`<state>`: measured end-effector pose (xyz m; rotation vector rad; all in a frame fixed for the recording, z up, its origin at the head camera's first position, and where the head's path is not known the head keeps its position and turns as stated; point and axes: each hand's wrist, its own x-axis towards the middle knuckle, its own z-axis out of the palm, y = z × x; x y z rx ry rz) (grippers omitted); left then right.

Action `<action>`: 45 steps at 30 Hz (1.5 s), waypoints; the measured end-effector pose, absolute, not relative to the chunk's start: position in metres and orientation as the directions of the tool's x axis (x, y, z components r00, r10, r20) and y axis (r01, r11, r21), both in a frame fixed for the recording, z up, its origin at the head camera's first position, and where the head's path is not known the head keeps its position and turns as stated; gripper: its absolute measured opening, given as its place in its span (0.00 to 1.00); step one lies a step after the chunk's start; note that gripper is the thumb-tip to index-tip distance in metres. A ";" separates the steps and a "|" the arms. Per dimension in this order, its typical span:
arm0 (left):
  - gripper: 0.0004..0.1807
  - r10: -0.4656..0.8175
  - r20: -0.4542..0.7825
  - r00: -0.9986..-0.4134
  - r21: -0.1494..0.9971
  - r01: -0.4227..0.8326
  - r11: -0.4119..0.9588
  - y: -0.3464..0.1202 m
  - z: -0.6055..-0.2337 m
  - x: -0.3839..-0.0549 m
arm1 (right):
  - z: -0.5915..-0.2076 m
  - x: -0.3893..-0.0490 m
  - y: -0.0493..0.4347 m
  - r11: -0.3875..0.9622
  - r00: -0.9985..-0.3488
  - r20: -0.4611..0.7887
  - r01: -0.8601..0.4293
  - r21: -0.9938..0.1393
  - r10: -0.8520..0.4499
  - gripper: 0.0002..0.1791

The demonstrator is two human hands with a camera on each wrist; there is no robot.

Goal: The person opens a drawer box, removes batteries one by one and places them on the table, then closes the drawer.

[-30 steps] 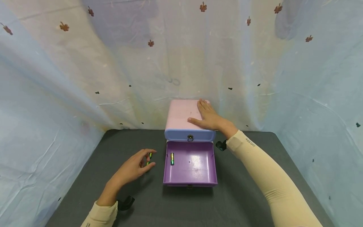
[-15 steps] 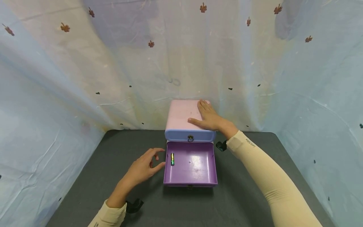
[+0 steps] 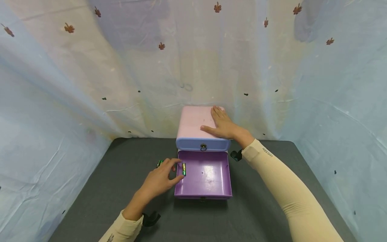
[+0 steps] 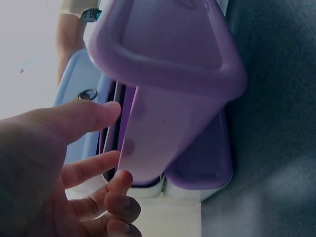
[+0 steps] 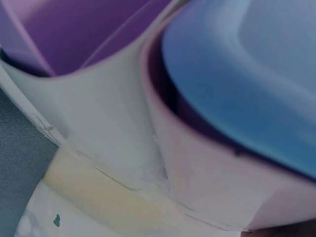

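A drawer box has a pink top [image 3: 195, 121], a blue upper drawer [image 3: 190, 144] and a purple drawer [image 3: 208, 185] pulled out below. One shiny green battery [image 3: 183, 169] lies inside the purple drawer, by its left wall. My left hand [image 3: 158, 179] reaches over that left edge, thumb and forefinger apart near the battery and holding nothing. In the left wrist view, the left thumb and fingers [image 4: 84, 118] are spread beside the drawer's side. Partly hidden behind the left hand, more green battery [image 3: 160, 163] shows on the table. My right hand [image 3: 222, 125] rests flat on the pink top.
The dark table [image 3: 136, 151] extends around the box. A pale curtain [image 3: 193, 67] hangs close behind it. Below the pulled-out drawer, another purple drawer front [image 4: 200, 158] shows in the left wrist view. A ring pull [image 3: 203, 148] hangs on the blue front.
My left hand has moved right, from beside the green batteries on the table to over the purple drawer's left edge. My right hand has stayed on the pink top.
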<state>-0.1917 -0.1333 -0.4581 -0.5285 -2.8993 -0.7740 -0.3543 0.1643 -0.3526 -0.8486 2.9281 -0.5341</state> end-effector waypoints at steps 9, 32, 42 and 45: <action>0.30 0.282 0.174 -0.943 0.433 0.331 0.839 -0.123 -0.460 -0.197 | -0.353 -0.355 0.166 0.789 -0.849 0.058 -0.512 -0.338 -0.526 0.61; 0.31 0.223 0.130 -0.966 0.379 0.256 0.889 -0.110 -0.466 -0.204 | -0.352 -0.353 0.165 0.781 -0.841 0.063 -0.524 -0.340 -0.537 0.61; 0.31 0.212 0.147 -0.966 0.338 0.251 0.907 -0.102 -0.464 -0.205 | -0.353 -0.354 0.165 0.779 -0.844 0.071 -0.520 -0.349 -0.532 0.60; 0.31 0.210 0.148 -0.966 0.323 0.248 0.913 -0.100 -0.464 -0.206 | -0.353 -0.353 0.166 0.779 -0.845 0.071 -0.519 -0.351 -0.530 0.60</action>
